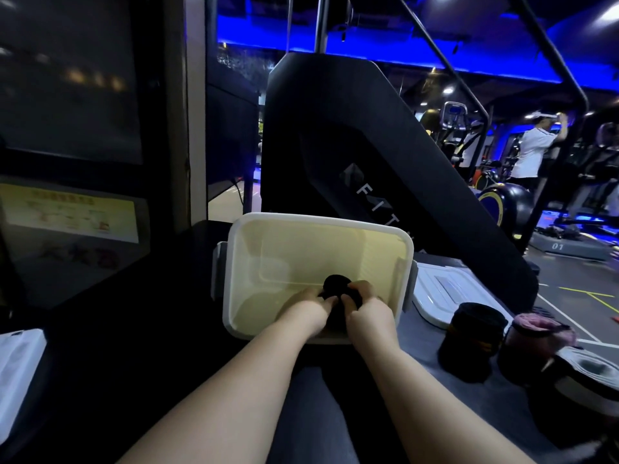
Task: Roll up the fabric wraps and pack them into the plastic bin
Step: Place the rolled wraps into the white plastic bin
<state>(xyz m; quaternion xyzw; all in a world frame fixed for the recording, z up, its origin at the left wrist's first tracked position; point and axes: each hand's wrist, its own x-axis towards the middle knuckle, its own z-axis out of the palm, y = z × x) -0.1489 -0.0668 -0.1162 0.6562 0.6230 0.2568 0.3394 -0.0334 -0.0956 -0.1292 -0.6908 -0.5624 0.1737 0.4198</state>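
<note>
Packing step: left hand (310,306) and right hand (368,308) both clasp one black rolled wrap (337,285), held inside the cream plastic bin (321,218) by its near wall; its axis seems to point away, round end showing past the grip; next, release it, then fetch the rolls (472,333) waiting right of the grip.

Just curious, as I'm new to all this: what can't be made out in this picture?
Head view:
1. The black wrap: mostly hidden by the left hand and right hand.
2. The yellow sign: print too blurred to read.
3. The white roll: cut off by the right edge.
</note>
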